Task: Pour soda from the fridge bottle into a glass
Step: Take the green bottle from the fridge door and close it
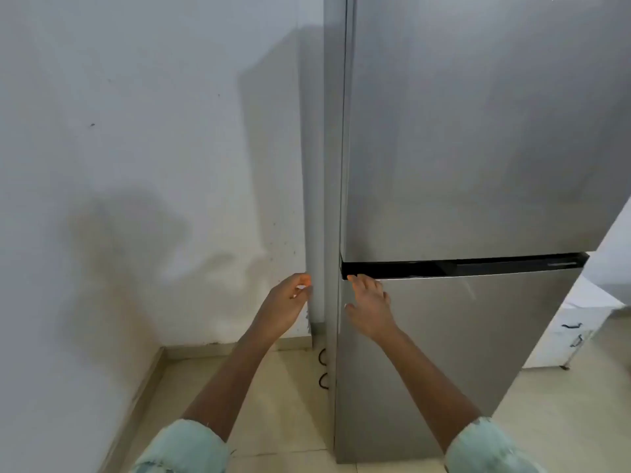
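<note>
1. Fridge: tall, steel-grey, two doors, both shut. A black recessed slot runs along the top edge of the lower door; it looks like the pull.
2. Right hand: loose, fingers spread, grasping nothing. Fingertips sit at the left end of the slot, touching or just short of it; I cannot tell which.
3. Left hand: half curled, empty, beside the fridge's left side near a pale vertical pipe on the wall. Contact with the pipe unclear.
4. Task things: bottle and glass not in view. Bottle presumably behind one of the shut doors; no telling which.
5. Handling, judged: the door is stiff and heavy-ish, and a seal will likely resist at first. Best hold is fingers hooked into the slot near the left, free edge, pulling steadily.
6. Bottle, judged: probably cold, possibly damp and slippery, heavy if full. Take it round the body, not the cap, and keep it upright and unshaken.
7. Glass, judged: fragile; needs a steady worktop. A white cabinet stands to the right.
8. Step in hand: opening the fridge; task barely begun.
</note>
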